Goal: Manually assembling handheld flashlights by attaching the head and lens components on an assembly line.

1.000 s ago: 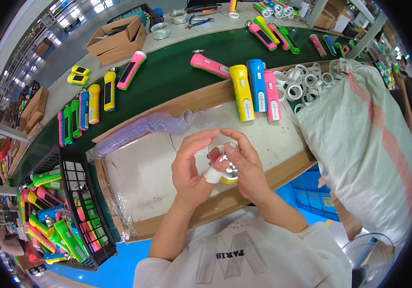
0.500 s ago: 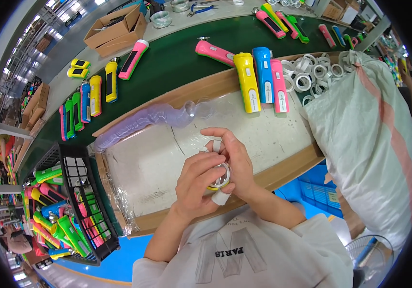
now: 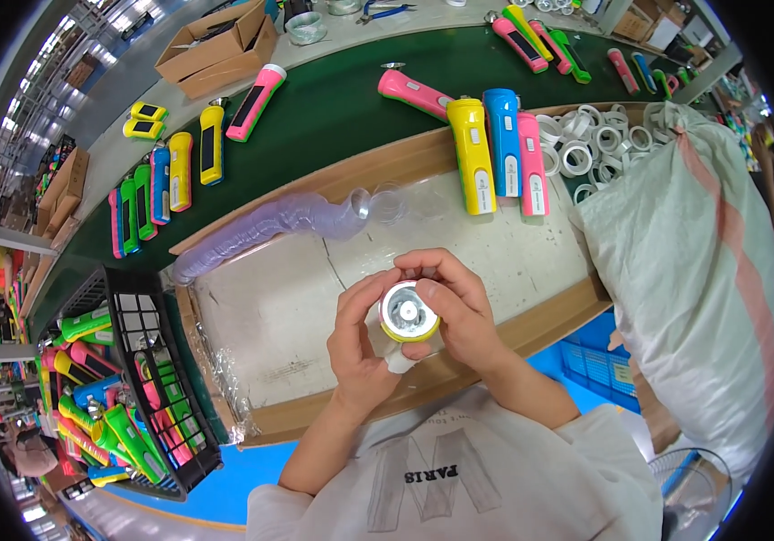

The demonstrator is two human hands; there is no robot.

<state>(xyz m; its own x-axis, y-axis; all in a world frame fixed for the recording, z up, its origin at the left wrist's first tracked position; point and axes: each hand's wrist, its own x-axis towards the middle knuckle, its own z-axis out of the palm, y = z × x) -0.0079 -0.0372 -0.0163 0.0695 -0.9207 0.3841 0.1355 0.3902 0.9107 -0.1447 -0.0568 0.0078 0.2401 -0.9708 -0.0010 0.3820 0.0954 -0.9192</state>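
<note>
Fingers of the left grip, folded across the front of the held flashlight half a second ago, now lie along its side; its round face is uncovered and turned up toward the camera. Right grip also rearranged, thumb now at the edge of that face.

Held flashlight: centre of frame, just below the middle, seen nearly end-on. White ring around a shiny reflector, yellow showing at the lower edge. Both grips closed around it, left on the left side, right on the right. Left thumb, with a white wrap, at the lower edge.

Beneath: shallow cardboard tray, brown rim. Along its far left side, a leaning stack of clear discs, violet-tinted; loose discs near its right end.

Upper right of centre, side by side across the tray's far rim: yellow flashlight, blue flashlight, pink flashlight. Right of these, a heap of white rings, with a striped white sack filling the right side.

Lower left: black crate, tilted, packed with mixed-colour flashlights. Across the upper frame, green tabletop, more flashlights spread along it; open cardboard box at upper left.
</note>
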